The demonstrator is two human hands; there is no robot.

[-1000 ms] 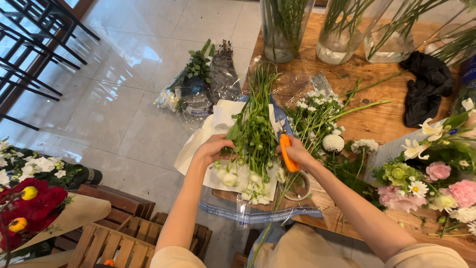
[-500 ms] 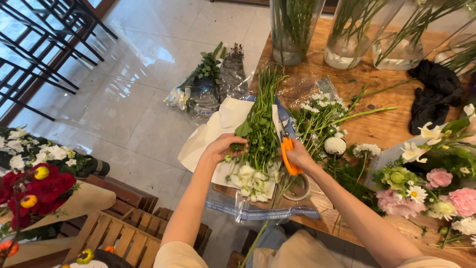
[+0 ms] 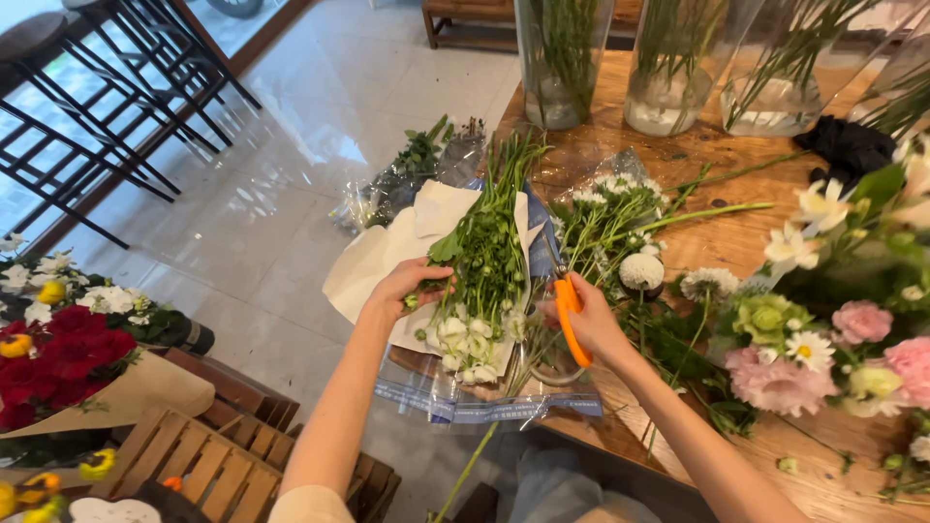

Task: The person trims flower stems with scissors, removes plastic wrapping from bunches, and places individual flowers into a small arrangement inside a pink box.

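My left hand (image 3: 407, 289) grips the bunch of white flowers (image 3: 481, 281) lying on the wooden counter (image 3: 717, 242). My right hand (image 3: 589, 324) is closed around orange-handled scissors (image 3: 567, 310) beside the stems.

Setting: a flower shop work area. Evidence: a wooden workbench (image 3: 736, 242) strewn with cut stems; glass vases (image 3: 668, 68) of greenery at 12 o'clock; mixed pink and white blooms (image 3: 833, 339) at 3 o'clock; paper-wrapped red bouquet (image 3: 68, 368) on wooden crates (image 3: 194, 465) at 8 o'clock; discarded trimmings (image 3: 407, 179) on tiled floor (image 3: 291, 145).
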